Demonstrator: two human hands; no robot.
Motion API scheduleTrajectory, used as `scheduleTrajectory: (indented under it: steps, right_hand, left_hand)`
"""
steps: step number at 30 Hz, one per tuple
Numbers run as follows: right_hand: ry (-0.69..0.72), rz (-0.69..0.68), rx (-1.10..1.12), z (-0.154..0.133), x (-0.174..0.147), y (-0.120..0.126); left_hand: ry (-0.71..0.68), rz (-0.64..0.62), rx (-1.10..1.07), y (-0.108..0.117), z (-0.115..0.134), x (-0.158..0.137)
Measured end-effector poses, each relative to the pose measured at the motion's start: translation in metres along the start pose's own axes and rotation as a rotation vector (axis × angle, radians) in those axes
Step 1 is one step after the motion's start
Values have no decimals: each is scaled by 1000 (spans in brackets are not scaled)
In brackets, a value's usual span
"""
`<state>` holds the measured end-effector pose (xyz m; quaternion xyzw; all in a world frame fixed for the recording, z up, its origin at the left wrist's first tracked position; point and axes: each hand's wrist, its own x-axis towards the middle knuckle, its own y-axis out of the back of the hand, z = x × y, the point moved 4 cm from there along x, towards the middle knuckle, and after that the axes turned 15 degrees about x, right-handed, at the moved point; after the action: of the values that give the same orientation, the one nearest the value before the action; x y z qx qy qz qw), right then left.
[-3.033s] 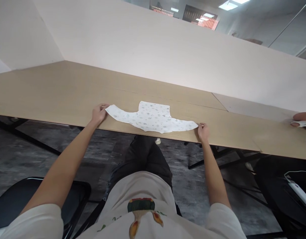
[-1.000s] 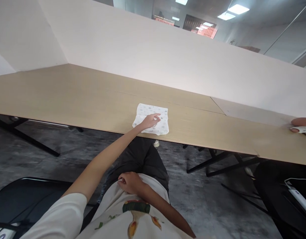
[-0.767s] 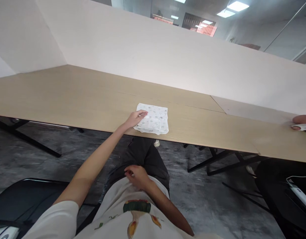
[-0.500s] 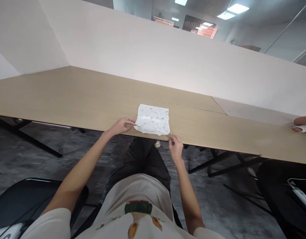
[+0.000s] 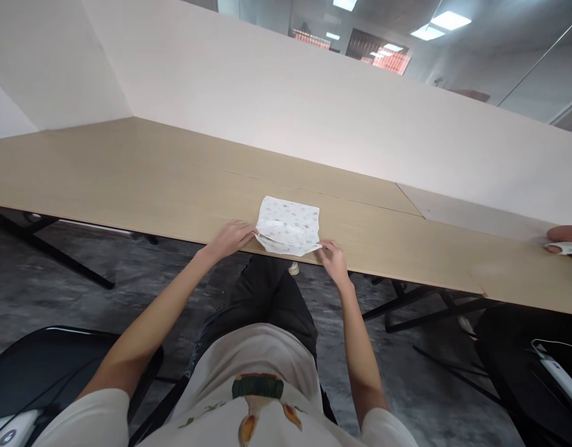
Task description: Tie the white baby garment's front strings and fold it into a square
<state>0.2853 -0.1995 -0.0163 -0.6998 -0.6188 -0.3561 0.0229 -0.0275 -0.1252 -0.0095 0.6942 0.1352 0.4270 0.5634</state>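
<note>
A white cloth (image 5: 290, 218) with a small scattered print lies on the table, close to its front edge. A fold or layer edge runs across its near part, with a rounded flap in front. My left hand (image 5: 232, 238) is closed in a pinch on the left side of the cloth. At the right side, my right hand (image 5: 333, 259) pinches the other end of that folded edge. The cloth's underside is hidden.
The long wooden table (image 5: 174, 180) meets a white partition (image 5: 277, 93) at the back. A brown rounded object (image 5: 565, 233) sits at the far right. Black chairs (image 5: 58, 366) stand on the floor at both sides, one bearing a white device (image 5: 563, 379).
My right hand has moved up from below the cloth's near corner and taken hold of its right side. The near part now shows a crease pulled between both hands.
</note>
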Motion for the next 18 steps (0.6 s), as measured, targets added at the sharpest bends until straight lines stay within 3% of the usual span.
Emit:
scheduleTrajectory:
  steps: [5,9,12,18]
  right_hand:
    - [-89,26,107,-21,6,20]
    - [-218,29,208,-17,41,31]
    - [-317,40,236,3,82,32]
    - [-494,77,8,57,138,8]
  left_hand:
    - [89,13,-93,28,12,-5]
    - [195,43,-255,40,4,17]
    - [291,60,-336,28,-18,50]
    - [560,-42,-234,-30,-57,103]
